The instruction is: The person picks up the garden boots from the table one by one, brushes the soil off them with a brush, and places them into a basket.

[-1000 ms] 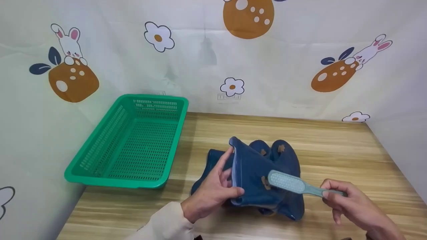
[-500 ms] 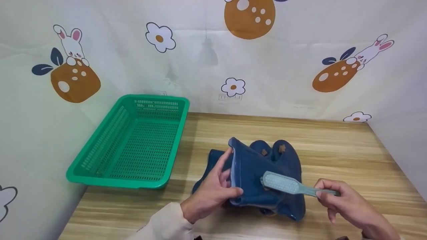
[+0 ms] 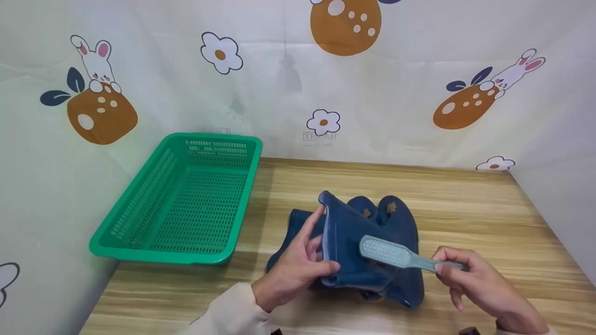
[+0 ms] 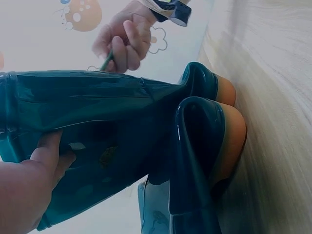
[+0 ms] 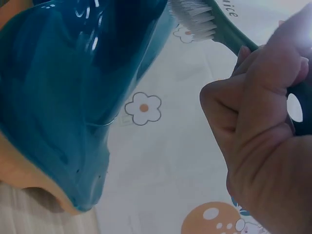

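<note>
My left hand (image 3: 298,263) grips the top edge of a dark blue rain boot (image 3: 347,232), thumb on the outside and other fingers at the opening. The boot's shaft leans toward that hand. My right hand (image 3: 477,277) pinches the handle of a pale green scrubbing brush (image 3: 386,251), whose head overlaps the shaft in the head view. White bristles (image 5: 192,19) face the boot in the right wrist view. A brown patch (image 4: 108,156) shows on the shaft in the left wrist view. Partly hidden behind stands a second rain boot (image 3: 298,223); brown marks dot both toes.
A green plastic basket (image 3: 251,195) with slotted sides sits to the left on the wood-grain table (image 3: 465,200). A pale cloth printed with rabbits, fruit and flowers (image 3: 396,83) rises behind and along the sides.
My right hand has moved the brush leftward along the boot's shaft, and its head now covers the brown patch there. My left hand and the boots stay in place.
</note>
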Tool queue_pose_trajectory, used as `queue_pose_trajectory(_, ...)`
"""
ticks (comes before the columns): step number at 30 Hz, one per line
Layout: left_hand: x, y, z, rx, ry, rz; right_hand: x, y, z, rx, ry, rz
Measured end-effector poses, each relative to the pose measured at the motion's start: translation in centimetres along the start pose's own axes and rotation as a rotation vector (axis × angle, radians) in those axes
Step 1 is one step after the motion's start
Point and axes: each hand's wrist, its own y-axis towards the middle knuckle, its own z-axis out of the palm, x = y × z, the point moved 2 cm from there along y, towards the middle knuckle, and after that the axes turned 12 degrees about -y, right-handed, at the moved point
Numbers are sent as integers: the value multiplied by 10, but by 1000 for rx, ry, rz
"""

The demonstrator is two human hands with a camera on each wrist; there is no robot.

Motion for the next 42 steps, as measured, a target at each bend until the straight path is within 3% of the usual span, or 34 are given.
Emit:
queue_pose_trajectory(6,0,0,-2,13,-3,4,-7,-15,-7,-27,11,57)
queue_pose_trajectory(10,0,1,-1,14,-7,4,-4,-20,-12,-31,28,26)
queue_pose_trajectory(22,0,0,1,-12,-5,-6,1,5,0,7,17,-24)
queue_pose_trajectory(29,2,-1,-2,-3,2,5,-8,-12,-6,-10,-10,36)
queue_pose_trajectory(33,1,-1,-2,6,5,7,-7,-20,-11,-16,18,26)
queue_pose_trajectory(37,1,0,-1,3,9,6,2,-16,-9,0,46,-39)
queue_pose_trajectory(42,2,-1,0,-9,9,1,4,-3,0,25,27,-36)
